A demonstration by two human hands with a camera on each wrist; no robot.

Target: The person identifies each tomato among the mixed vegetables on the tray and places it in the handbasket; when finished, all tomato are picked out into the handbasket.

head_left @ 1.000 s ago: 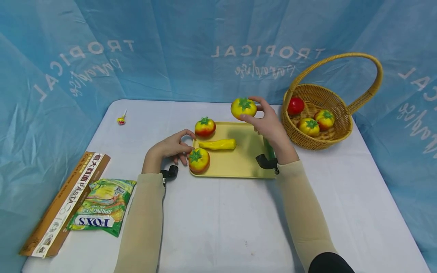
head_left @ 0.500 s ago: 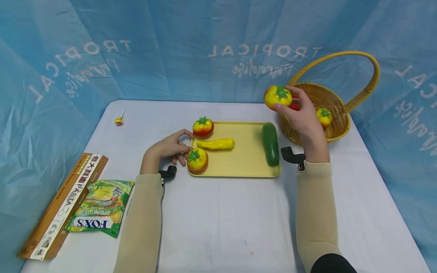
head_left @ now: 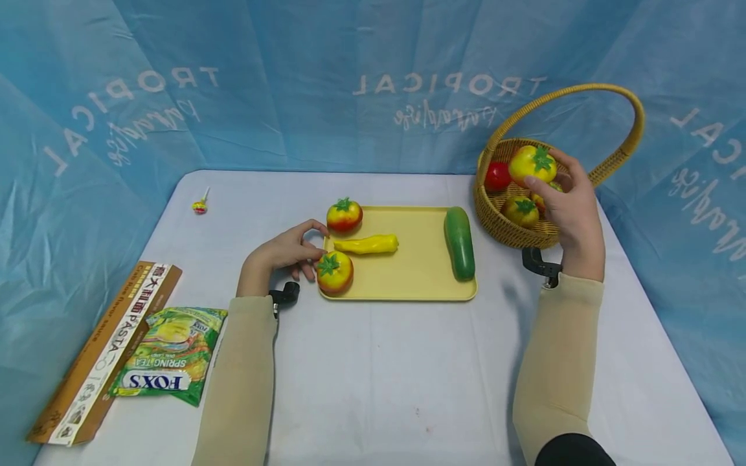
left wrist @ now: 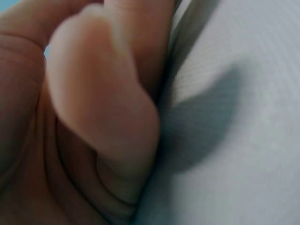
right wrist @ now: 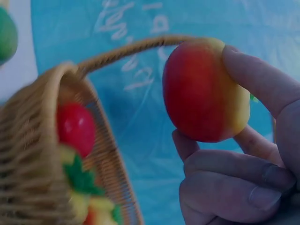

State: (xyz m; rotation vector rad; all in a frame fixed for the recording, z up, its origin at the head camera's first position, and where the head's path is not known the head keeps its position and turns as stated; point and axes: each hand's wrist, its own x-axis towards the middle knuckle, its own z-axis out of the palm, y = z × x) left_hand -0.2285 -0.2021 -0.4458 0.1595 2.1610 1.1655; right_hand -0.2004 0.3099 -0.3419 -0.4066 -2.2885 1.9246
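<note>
My right hand [head_left: 574,207] pinches a yellow-and-red toy tomato [head_left: 533,165] between thumb and fingers, above the wicker basket [head_left: 495,220]. Its red underside shows in the right wrist view, where the held tomato [right wrist: 201,91] is apart from the basket. Inside the basket lie a plain red round piece [head_left: 497,176] and yellow tomatoes [head_left: 520,211], one partly hidden by my hand. At the tray's left edge rests my left hand [head_left: 285,249], fingers loosely bent. Its fingertips are close to the yellow tray [head_left: 408,285] and a tomato [head_left: 335,272]; whether they touch is unclear.
On the tray are another tomato [head_left: 344,215], a yellow pepper [head_left: 367,244] and a green cucumber [head_left: 460,244]. A pasta box [head_left: 105,353] and a green candy bag [head_left: 169,353] lie at the left. A lollipop [head_left: 200,206] is at the back left.
My right hand has carried the tomato rightward from above the tray to over the basket, uncovering the cucumber. The left hand has stayed at the tray's left edge.
</note>
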